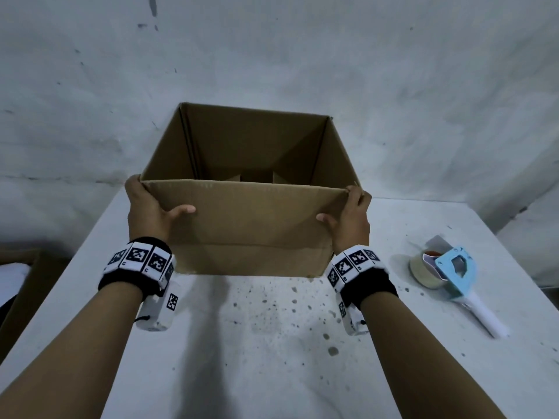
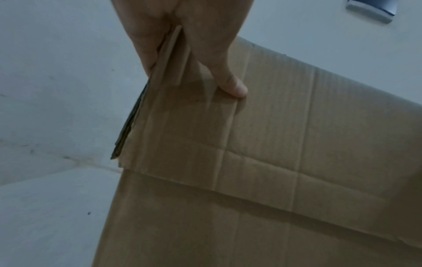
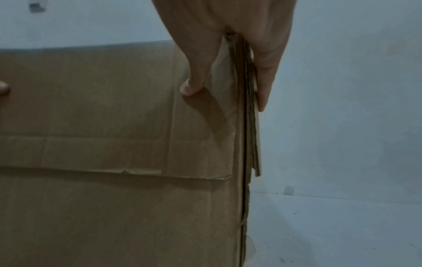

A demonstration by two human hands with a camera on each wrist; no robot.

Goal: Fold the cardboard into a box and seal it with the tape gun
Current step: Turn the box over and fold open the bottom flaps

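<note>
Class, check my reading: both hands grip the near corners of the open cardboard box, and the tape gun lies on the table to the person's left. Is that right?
One detail is wrong: the tape gun lies on the table to the person's right, as the head view shows. The rest holds: the left hand and right hand grip the near corners of the open cardboard box.

Brown cardboard box, opened square, top open, near flap folded down outside; held above table. Tape gun, blue frame, white handle, lying flat at right.

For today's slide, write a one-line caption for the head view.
Both hands, left hand and right hand, grip the open cardboard box at its near corners; tape gun lies on the table.
</note>
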